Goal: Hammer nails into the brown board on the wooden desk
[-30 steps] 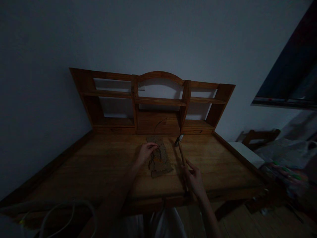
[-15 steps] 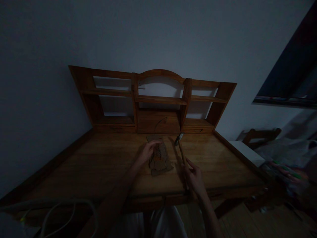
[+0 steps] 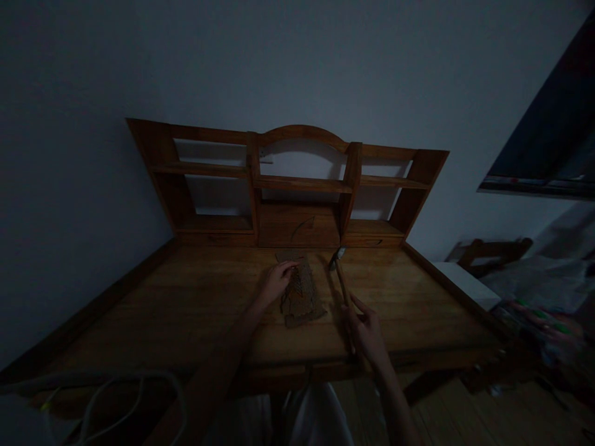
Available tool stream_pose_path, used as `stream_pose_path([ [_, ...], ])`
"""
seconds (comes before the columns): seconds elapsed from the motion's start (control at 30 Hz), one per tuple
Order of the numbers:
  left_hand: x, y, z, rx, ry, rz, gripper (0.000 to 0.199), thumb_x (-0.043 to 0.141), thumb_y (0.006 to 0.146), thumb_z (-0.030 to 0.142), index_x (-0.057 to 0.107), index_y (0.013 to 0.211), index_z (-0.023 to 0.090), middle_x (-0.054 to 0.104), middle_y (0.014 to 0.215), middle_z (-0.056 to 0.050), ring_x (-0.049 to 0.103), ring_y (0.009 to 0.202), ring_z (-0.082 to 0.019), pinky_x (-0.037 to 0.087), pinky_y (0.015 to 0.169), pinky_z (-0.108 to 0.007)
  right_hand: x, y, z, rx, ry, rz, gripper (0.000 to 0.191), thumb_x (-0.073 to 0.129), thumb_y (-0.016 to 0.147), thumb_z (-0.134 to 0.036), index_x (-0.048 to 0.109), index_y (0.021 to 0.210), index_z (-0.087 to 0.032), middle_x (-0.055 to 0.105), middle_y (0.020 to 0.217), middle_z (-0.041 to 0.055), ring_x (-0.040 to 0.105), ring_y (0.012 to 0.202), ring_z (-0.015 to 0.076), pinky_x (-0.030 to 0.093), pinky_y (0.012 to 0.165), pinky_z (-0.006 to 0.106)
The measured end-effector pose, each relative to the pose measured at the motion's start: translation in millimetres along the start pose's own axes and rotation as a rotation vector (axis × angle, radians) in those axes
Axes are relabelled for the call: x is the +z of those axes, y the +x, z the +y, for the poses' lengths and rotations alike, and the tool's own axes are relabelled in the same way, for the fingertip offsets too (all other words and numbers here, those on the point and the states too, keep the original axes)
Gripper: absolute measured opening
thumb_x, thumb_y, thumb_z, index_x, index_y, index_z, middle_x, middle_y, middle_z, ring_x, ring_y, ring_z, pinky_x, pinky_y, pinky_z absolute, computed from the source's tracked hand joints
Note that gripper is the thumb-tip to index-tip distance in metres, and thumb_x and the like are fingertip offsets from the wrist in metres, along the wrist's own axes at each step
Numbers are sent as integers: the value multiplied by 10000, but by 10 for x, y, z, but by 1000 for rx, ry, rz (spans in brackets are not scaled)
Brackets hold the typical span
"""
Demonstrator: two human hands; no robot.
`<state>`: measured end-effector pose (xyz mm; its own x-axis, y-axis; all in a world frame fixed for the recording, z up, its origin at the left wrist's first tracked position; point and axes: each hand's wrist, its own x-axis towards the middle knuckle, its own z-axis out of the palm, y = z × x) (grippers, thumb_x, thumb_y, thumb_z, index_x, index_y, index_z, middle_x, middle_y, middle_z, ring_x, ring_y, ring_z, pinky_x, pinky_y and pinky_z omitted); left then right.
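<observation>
From here I see the right hand point(image 3: 365, 325) wrapped round the wooden handle of a hammer point(image 3: 343, 279), its head toward the shelf unit point(image 3: 302, 184). The left hand point(image 3: 277, 279) is over the rough brown mat point(image 3: 304, 303) lying on the table point(image 3: 199, 297), fingers bunched near its far part; in this dim light I can't tell whether they grip anything.

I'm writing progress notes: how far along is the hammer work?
Set up: the brown rough-textured piece lies on the desk. In hand: the right hand holds the hammer beside it; the left hand is at its far part, its grip too dark to tell. Left: perhaps striking, as the hammer is off the piece; how much is unclear.
</observation>
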<state>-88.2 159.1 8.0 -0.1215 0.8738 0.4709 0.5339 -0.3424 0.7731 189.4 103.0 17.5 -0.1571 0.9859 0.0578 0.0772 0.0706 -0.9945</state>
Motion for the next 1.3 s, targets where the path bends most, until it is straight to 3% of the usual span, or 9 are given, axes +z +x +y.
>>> stream_pose_path([
  [0.17, 92, 98, -143, -70, -90, 6, 238, 534, 816, 239, 704, 978, 204, 700, 1025, -67, 642, 940, -224, 496, 849, -344, 5, 10, 11, -6, -15, 2, 706, 593, 802, -490, 450, 1348, -66, 552, 549, -17, 438, 472, 115, 315, 419, 202],
  [0.3, 122, 149, -199, -122, -166, 6, 295, 579, 775, 225, 666, 1054, 186, 711, 936, -71, 668, 812, -198, 524, 737, -309, 8, 8, 3, 21, 18, 25, 730, 621, 775, -499, 458, 1343, -69, 534, 532, -28, 418, 449, 106, 309, 416, 205],
  [0.43, 115, 148, -240, -145, -183, -6, 189, 594, 758, 228, 698, 902, 162, 716, 891, -89, 672, 793, -207, 521, 703, -302, -2, -22, -69, 34, 54, 37, 702, 639, 771, -492, 489, 1320, -80, 528, 528, -28, 431, 447, 108, 311, 408, 202],
  [0.67, 130, 104, -152, -170, -213, 53, 150, 619, 750, 213, 718, 835, 138, 725, 877, -104, 671, 792, -212, 516, 724, -311, 214, -183, -578, 1, 17, -59, 660, 643, 787, -461, 483, 1326, -116, 466, 495, -59, 373, 397, 89, 265, 367, 185],
  [0.87, 102, 74, -103, -214, 53, 118, 158, 634, 760, 255, 734, 818, 146, 715, 775, -47, 634, 697, -156, 434, 594, -223, 450, -401, -900, -31, -24, -151, 643, 592, 831, -457, 451, 1344, -95, 403, 474, -83, 329, 383, 81, 244, 357, 175],
  [1.03, 89, 88, -91, -172, 245, 134, 172, 646, 762, 316, 734, 777, 169, 684, 769, -23, 582, 665, -120, 380, 582, -207, 535, -391, -841, -68, -85, -174, 602, 562, 850, -418, 449, 1346, -98, 406, 485, -81, 334, 387, 83, 241, 355, 175],
  [1.3, 96, 86, -90, -128, 262, 106, 135, 621, 773, 258, 725, 744, 177, 667, 770, -5, 576, 681, -109, 358, 588, -203, 594, -299, -759, -68, -146, -164, 595, 555, 834, -413, 492, 1310, -61, 420, 478, -69, 313, 398, 82, 224, 359, 177],
])
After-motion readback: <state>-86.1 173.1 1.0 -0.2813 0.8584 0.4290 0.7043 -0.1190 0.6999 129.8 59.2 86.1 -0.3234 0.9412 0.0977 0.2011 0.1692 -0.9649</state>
